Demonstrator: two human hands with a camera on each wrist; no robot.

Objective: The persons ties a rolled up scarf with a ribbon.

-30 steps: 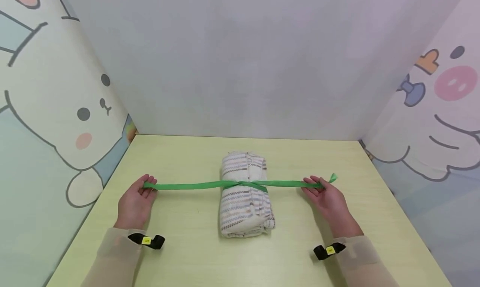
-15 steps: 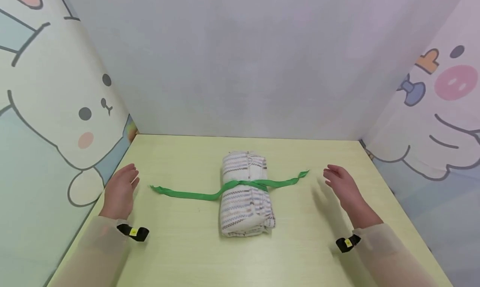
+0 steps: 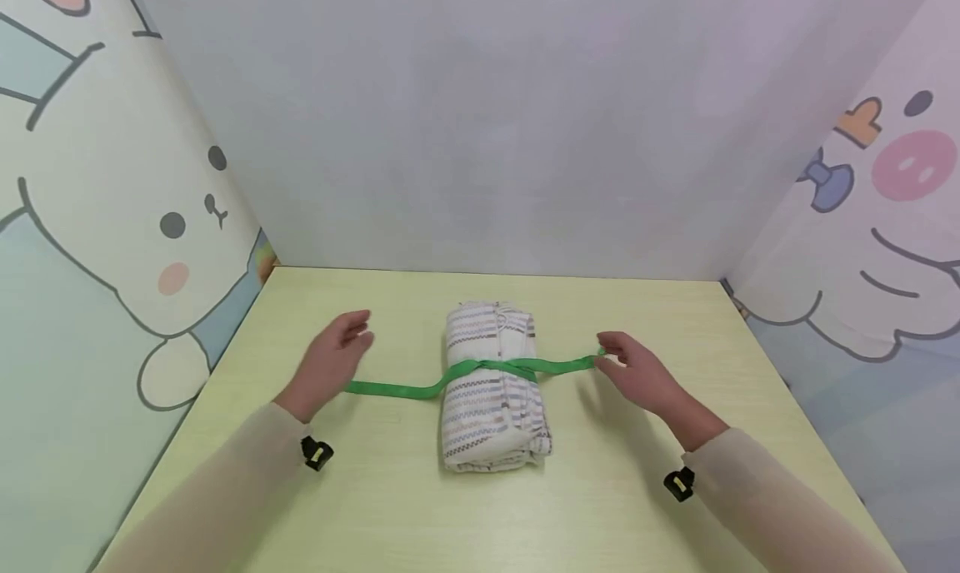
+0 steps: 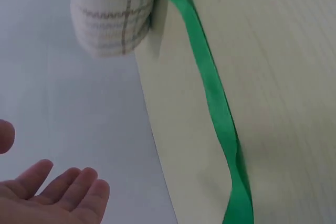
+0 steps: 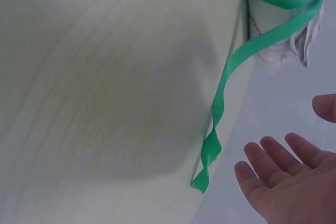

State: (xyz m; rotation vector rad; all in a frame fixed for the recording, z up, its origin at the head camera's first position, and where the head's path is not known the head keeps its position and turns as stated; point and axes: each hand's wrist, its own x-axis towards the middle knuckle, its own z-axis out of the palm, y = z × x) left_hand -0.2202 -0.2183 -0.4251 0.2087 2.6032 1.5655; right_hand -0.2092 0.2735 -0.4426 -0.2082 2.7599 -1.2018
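Observation:
A folded white cloth (image 3: 491,427) with rows of small striped patterning lies in the middle of the table. Round its waist runs a green ribbon (image 3: 401,390), crossed on top, with one loose tail reaching out to each side. My left hand (image 3: 328,363) hovers over the outer end of the left tail, hiding that end in the head view; its fingers are relaxed and hold nothing. On the other side, my right hand (image 3: 637,377) overlaps the right tail's tip in the head view. The right wrist view shows the ribbon tip (image 5: 202,182) apart from relaxed, spread fingers (image 5: 275,158).
The pale yellow table (image 3: 397,510) ends at a grey backdrop (image 3: 480,140). Cartoon-printed panels (image 3: 97,248) stand along both sides. Small black cameras (image 3: 317,454) are strapped at both wrists.
Both hands held the ribbon tails stretched out, then let go and drew apart, and the tails went slack on the table. Now both hands have come back inward over the tails.

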